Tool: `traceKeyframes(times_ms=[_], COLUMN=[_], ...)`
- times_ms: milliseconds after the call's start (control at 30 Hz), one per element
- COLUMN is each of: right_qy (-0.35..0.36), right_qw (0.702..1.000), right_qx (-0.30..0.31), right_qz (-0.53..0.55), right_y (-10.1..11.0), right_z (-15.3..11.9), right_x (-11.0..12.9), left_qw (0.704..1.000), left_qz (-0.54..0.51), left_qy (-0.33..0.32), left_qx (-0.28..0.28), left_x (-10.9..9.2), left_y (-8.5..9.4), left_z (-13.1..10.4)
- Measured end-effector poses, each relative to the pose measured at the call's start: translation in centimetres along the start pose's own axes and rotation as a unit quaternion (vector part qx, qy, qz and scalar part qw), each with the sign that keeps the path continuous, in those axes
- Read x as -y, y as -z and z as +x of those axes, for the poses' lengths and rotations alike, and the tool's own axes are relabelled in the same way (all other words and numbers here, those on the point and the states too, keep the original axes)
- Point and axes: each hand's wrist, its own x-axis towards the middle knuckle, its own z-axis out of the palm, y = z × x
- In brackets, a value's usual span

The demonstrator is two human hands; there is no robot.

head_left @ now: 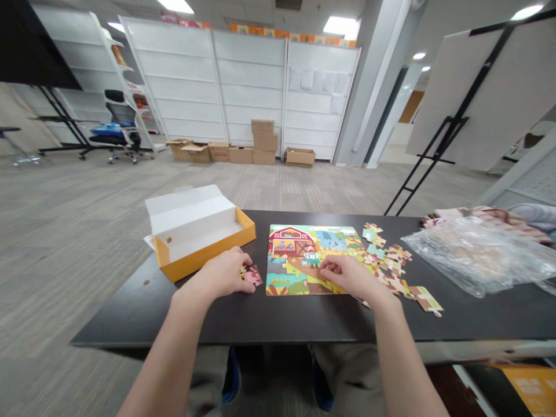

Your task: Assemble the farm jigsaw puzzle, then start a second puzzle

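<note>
Between the thumb and fingers of my left hand (228, 273) is a pink puzzle piece (252, 276), held low over the black table beside the yellow box. To its right lies a farm-scene puzzle (289, 284) with a red barn at its upper left. My right hand (347, 273) rests over the right half of this puzzle, fingertips pinched together at its surface; whether a piece is between them is hidden. Loose puzzle pieces (393, 260) are scattered right of the puzzle, some partly behind my right hand and wrist.
An open yellow box (208, 255) with a white lid flap stands at the table's left. Clear plastic packaging (473, 255) and striped cloth (512, 219) lie at the right. The black table's (286, 324) front edge runs close to my legs. Cardboard boxes (264, 142) sit along the far shelves.
</note>
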Motion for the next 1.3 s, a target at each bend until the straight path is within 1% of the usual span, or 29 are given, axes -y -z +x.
traceKeyframes(times_ms=[133, 200, 300, 400, 500, 600, 733, 867, 933, 1033, 1167, 1300], right_qy=[0.009, 0.008, 0.006, 0.009, 0.011, 0.005, -0.006, -0.003, -0.003, -0.008, -0.010, -0.009], right_qw=[1.000, 1.000, 1.000, 1.000, 1.000, 1.000, 1.000, 1.000, 1.000, 1.000, 1.000, 1.000], right_qx=[-0.001, -0.002, -0.002, -0.005, -0.004, -0.002, -0.001, -0.002, -0.003, -0.004, -0.005, -0.006], right_qz=[-0.002, -0.003, -0.001, 0.001, 0.005, 0.003, 0.011, 0.010, 0.012, 0.016, 0.012, 0.013], right_y=[-0.2, -0.2, -0.1, 0.0, -0.1, -0.1, 0.0, 0.0, 0.1, 0.1, 0.2, 0.1], right_z=[0.1, 0.1, 0.1, 0.0, 0.0, 0.0, -0.1, -0.2, -0.2, -0.3, -0.3, -0.2], right_x=[-0.2, -0.1, -0.1, -0.2, -0.3, -0.2, 0.0, 0.0, 0.0, 0.1, 0.2, 0.2], left_qw=[0.999, 0.999, 0.999, 0.998, 0.997, 0.996, 0.987, 0.962, 0.956, 0.957, 0.947, 0.930], left_qz=[-0.008, -0.016, -0.033, -0.046, -0.052, -0.073, -0.149, -0.264, -0.285, -0.287, -0.311, -0.351], left_qy=[-0.029, -0.040, -0.038, -0.047, -0.062, -0.055, -0.064, -0.069, -0.060, -0.048, -0.076, -0.108], left_qx=[-0.016, -0.011, 0.001, -0.014, -0.007, 0.002, 0.007, 0.022, 0.026, 0.020, 0.011, 0.026], left_x=[0.2, 0.3, 0.5, 0.6, 0.6, 0.6, 0.9, 1.1, 0.9, 0.4, -0.5, -1.6], left_y=[-0.3, -0.5, -0.7, -0.9, -0.8, -0.5, -0.1, 0.2, 0.4, 0.8, 1.0, 0.1], left_z=[0.2, 0.4, 0.7, 1.0, 1.0, 1.0, 1.1, 1.1, 1.1, 0.9, 1.0, 1.5])
